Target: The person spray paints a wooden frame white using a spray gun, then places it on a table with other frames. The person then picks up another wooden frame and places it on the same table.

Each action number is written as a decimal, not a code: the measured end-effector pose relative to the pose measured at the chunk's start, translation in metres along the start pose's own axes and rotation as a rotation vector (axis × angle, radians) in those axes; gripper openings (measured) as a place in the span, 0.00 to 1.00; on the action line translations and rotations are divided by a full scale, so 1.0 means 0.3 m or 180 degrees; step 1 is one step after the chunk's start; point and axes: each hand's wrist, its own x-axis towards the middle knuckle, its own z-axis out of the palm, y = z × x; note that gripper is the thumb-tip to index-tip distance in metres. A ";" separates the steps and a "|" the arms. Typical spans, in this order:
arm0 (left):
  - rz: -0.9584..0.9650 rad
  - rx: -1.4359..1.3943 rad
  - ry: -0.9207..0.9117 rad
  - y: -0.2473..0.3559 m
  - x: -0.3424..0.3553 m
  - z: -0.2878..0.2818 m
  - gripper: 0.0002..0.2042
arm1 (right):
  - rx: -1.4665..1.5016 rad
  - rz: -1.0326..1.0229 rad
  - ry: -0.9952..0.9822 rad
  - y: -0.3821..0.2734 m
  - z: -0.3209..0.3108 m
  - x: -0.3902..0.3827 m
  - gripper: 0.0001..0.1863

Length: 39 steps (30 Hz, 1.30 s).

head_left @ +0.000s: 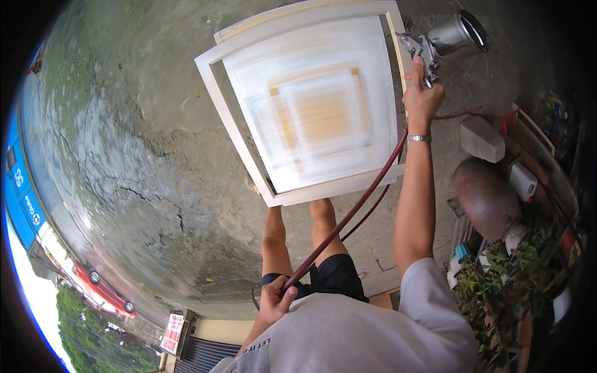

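At the far right, the right hand (424, 102) is closed around the handle of a silver metal spray gun with a round cup (443, 40), just beside a rectangular white wooden frame (234, 124) through which a white panel with yellowish middle (320, 115) is seen, while the left hand (273, 304), at the near side, is closed on a dark red rubber hose (342, 225). This hose crosses the frame's near right corner in view, so, I judge, letting it sag could smear the coating, if wet. Tilting the gun too much might also spill its cup.
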 end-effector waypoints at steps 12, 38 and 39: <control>0.0056 -0.0034 -0.0082 -0.057 -0.028 -0.026 0.24 | -0.0283 0.0557 -0.0111 -0.066 -0.050 -0.042 0.33; 0.0280 -0.0898 0.0451 -0.514 -0.316 -0.411 0.33 | 0.0925 -0.0094 -0.2637 -0.623 0.435 -0.815 0.20; 0.0287 -0.0887 0.0415 -0.512 -0.314 -0.417 0.33 | 0.0915 -0.0278 -0.2586 -0.653 0.448 -0.816 0.22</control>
